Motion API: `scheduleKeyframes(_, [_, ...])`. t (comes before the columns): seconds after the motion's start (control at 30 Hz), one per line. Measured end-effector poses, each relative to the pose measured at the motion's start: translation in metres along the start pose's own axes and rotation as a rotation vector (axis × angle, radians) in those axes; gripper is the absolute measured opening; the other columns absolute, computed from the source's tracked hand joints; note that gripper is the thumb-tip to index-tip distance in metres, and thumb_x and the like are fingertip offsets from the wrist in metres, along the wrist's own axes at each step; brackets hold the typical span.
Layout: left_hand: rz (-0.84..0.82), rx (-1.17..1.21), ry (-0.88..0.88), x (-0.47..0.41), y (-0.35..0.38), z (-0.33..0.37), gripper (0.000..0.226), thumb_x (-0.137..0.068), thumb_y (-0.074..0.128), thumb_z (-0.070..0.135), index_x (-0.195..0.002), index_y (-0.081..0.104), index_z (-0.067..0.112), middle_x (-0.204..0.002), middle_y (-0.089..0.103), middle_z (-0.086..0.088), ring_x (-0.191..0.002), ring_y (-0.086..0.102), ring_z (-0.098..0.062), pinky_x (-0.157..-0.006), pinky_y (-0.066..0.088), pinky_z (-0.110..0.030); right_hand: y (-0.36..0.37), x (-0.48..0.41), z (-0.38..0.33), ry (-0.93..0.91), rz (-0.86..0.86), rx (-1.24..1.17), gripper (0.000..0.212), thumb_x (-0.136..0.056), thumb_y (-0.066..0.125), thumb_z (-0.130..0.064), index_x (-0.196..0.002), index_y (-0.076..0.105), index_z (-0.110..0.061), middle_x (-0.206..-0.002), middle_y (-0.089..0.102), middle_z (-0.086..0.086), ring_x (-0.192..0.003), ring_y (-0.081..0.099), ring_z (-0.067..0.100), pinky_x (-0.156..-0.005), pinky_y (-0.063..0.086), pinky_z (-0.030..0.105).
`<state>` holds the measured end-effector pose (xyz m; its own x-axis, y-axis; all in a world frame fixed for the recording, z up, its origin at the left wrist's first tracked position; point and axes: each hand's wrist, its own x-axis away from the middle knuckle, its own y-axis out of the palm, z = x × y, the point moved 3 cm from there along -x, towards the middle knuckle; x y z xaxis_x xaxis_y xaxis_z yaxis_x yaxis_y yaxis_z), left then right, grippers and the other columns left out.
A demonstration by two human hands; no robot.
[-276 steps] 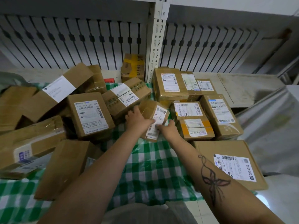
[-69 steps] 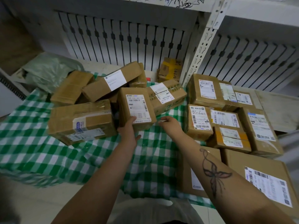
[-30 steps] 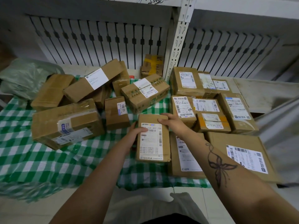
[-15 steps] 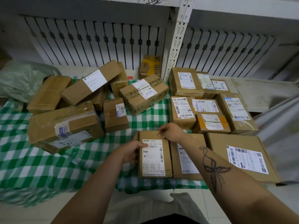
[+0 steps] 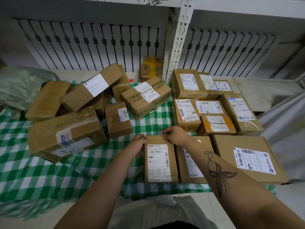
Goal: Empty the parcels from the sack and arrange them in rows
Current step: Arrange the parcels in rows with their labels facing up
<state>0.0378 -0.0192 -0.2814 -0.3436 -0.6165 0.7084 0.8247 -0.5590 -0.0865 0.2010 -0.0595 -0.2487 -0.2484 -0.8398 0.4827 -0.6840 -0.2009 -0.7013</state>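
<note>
A narrow brown parcel [image 5: 160, 162] with a long white label lies flat on the green checked cloth [image 5: 49, 176], at the left end of the front row. My left hand [image 5: 137, 147] presses its far left corner. My right hand [image 5: 175, 134] rests on its far edge with curled fingers. To its right lie a flat parcel [image 5: 192, 162] under my right forearm and a wide flat box [image 5: 247, 157]. Behind them stand two more rows of labelled parcels [image 5: 214, 103]. A loose heap of boxes [image 5: 79, 109] lies on the left.
A crumpled pale green sack [image 5: 21, 85] sits at the far left. A white slotted shelf post [image 5: 178, 38] rises behind the parcels, with a taped box [image 5: 151, 67] at its foot. Grey sheeting [image 5: 285, 123] hangs on the right. Tiled floor lies in front.
The narrow parcel has been carried from the heap on the left and laid down at the left end of the front row. Both hands now stay at its far end.
</note>
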Motion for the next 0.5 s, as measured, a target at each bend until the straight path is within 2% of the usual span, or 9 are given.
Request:
scheduleKeyframes(0.07, [0.045,-0.005,0.019,-0.001,-0.001,0.004,0.041,-0.094,0.049,0.013,-0.135,0.044,0.010,-0.121,0.055,-0.011,-0.109,0.053,-0.027,-0.086,0.044,-0.035,0.001,0.000,0.000,0.006,0.025,-0.047,0.033,-0.097,0.045,-0.016,-0.128,0.058,-0.012,-0.139,0.052,0.008,-0.129,0.045,0.023,-0.106,0.034,0.027])
scheduleKeyframes(0.13, [0.111,0.011,0.033,-0.005,-0.003,0.006,0.031,-0.094,0.048,0.013,-0.124,0.051,0.008,-0.123,0.056,-0.012,-0.111,0.053,-0.027,-0.090,0.042,-0.036,0.001,0.000,0.000,0.012,0.050,-0.086,0.034,-0.098,0.044,-0.017,-0.128,0.057,-0.012,-0.139,0.051,0.009,-0.129,0.045,0.024,-0.105,0.034,0.027])
scheduleKeyframes(0.2, [0.163,0.074,0.048,-0.008,-0.002,0.007,0.022,-0.094,0.049,0.013,-0.115,0.054,0.009,-0.120,0.056,-0.011,-0.103,0.053,-0.024,-0.089,0.042,-0.037,-0.001,0.000,0.001,0.018,0.064,-0.123,0.034,-0.098,0.044,-0.016,-0.129,0.056,-0.011,-0.139,0.050,0.010,-0.128,0.046,0.025,-0.103,0.035,0.027])
scheduleKeyframes(0.4, [0.274,0.204,0.125,-0.020,0.003,0.017,0.026,-0.093,0.050,0.012,-0.118,0.055,0.010,-0.115,0.057,-0.011,-0.092,0.055,-0.019,-0.071,0.043,-0.029,-0.010,-0.010,0.001,-0.002,0.063,-0.262,0.032,-0.096,0.050,-0.014,-0.126,0.058,-0.006,-0.134,0.055,0.011,-0.126,0.048,0.025,-0.106,0.035,0.029])
scheduleKeyframes(0.43, [0.283,0.229,0.127,-0.021,0.003,0.020,0.027,-0.093,0.050,0.011,-0.120,0.054,0.010,-0.114,0.057,-0.010,-0.090,0.055,-0.018,-0.069,0.044,-0.028,-0.011,-0.013,0.000,-0.002,0.053,-0.292,0.031,-0.095,0.050,-0.013,-0.125,0.058,-0.006,-0.133,0.055,0.011,-0.126,0.048,0.025,-0.108,0.036,0.031])
scheduleKeyframes(0.5, [0.302,0.272,0.126,-0.024,0.005,0.027,0.031,-0.092,0.050,0.011,-0.123,0.053,0.011,-0.117,0.057,-0.011,-0.096,0.056,-0.022,-0.078,0.046,-0.030,-0.014,-0.020,-0.002,0.006,0.025,-0.369,0.030,-0.095,0.050,-0.013,-0.124,0.059,-0.006,-0.131,0.056,0.011,-0.124,0.050,0.026,-0.109,0.038,0.038])
